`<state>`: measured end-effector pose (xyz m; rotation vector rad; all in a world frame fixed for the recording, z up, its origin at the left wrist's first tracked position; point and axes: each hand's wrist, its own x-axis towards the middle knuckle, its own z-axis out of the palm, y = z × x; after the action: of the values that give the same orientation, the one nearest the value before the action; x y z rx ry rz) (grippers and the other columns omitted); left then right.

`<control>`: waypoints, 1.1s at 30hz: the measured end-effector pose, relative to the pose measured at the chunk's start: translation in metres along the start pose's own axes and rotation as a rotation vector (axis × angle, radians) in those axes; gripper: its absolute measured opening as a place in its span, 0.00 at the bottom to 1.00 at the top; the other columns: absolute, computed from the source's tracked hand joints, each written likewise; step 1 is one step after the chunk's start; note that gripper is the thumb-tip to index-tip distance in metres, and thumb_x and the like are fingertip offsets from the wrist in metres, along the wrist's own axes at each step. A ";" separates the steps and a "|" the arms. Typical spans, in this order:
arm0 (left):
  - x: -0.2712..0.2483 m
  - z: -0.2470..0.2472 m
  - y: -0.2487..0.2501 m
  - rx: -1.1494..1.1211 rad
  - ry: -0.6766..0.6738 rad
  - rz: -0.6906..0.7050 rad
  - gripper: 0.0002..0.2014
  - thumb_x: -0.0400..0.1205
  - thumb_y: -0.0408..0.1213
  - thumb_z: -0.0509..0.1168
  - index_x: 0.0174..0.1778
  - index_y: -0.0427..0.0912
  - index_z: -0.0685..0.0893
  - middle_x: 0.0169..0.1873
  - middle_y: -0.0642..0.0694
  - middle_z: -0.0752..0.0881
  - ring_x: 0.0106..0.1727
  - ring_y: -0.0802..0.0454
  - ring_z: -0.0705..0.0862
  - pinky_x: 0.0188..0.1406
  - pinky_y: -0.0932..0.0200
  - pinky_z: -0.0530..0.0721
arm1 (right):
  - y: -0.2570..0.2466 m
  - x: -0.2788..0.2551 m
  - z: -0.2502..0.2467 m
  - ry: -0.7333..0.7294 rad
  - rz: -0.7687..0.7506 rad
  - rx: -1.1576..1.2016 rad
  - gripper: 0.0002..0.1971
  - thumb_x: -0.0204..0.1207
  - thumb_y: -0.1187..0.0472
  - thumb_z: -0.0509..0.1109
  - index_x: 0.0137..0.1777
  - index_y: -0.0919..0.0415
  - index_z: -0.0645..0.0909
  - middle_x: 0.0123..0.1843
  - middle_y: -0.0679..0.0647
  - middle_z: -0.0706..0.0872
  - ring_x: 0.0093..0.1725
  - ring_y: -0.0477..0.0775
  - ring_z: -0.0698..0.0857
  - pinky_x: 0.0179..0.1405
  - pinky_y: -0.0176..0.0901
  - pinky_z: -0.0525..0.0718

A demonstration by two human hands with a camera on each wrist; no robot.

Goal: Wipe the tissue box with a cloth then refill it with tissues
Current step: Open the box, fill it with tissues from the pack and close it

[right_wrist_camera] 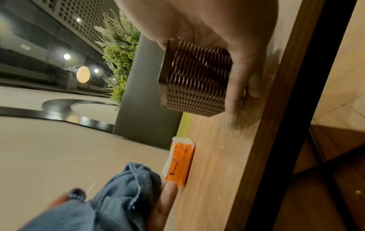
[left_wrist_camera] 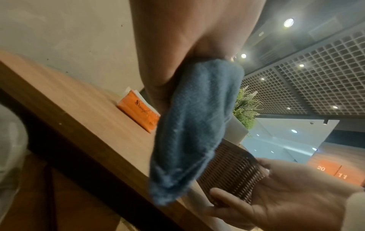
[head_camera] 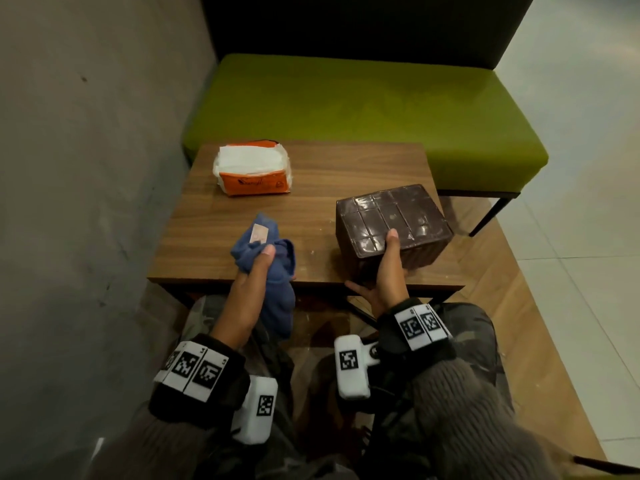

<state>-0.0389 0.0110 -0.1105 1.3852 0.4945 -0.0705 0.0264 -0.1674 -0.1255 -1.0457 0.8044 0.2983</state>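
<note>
My left hand clutches the blue cloth; my right hand grips the brown tissue box on the wooden table.

A: What surrounds the wooden table?
B: A grey wall at its left edge, a green bench along its far edge, pale floor tiles beyond.

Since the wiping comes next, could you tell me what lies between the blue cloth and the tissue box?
Only bare wooden table. The head view shows nothing between the blue cloth and the tissue box.
</note>
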 end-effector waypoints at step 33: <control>-0.025 0.000 0.020 0.239 -0.397 0.328 0.38 0.71 0.42 0.73 0.75 0.60 0.63 0.68 0.47 0.77 0.69 0.57 0.78 0.68 0.58 0.77 | -0.034 -0.094 -0.011 -0.511 -0.481 -0.598 0.10 0.83 0.67 0.61 0.49 0.58 0.84 0.42 0.49 0.90 0.44 0.42 0.89 0.46 0.39 0.87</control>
<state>-0.0547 0.0087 -0.0830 1.6215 -0.0774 -0.1369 -0.0238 -0.1801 -0.0394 -1.5937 -0.0249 0.3796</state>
